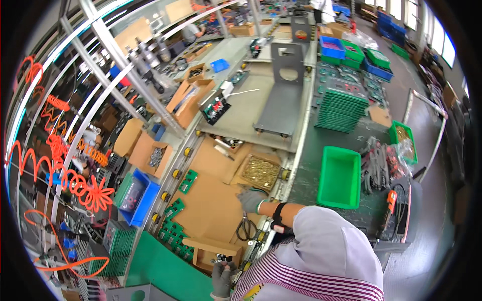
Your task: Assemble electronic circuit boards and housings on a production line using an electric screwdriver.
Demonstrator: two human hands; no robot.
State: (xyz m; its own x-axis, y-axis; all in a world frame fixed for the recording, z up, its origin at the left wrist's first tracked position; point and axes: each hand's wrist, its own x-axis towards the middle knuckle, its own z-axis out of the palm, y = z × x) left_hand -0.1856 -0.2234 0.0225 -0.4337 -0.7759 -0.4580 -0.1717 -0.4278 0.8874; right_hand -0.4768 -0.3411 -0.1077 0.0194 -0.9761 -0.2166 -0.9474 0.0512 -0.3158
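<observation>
My left hand [221,279], in a grey glove with bare fingertips, is closed beside a small open cardboard box [205,256] holding small metal parts [220,258]. Whatever its fingers pinch is too small to name. Across the cardboard sheet [208,208], my gloved right hand [252,200] lies just below a box of brass-coloured small parts [260,172]. A dark curved handle shows against that hand, but its fingers are mostly hidden. Scissors [246,229] with black handles rest between my two hands. Several small green circuit boards [173,233] lie along the sheet's left side.
An empty green bin [339,178] stands on the right-hand bench, near stacked green boards [342,106]. Farther up the line sits a grey metal bracket [281,103]. Orange coiled hoses [83,188] hang at left, beside a blue bin [141,198].
</observation>
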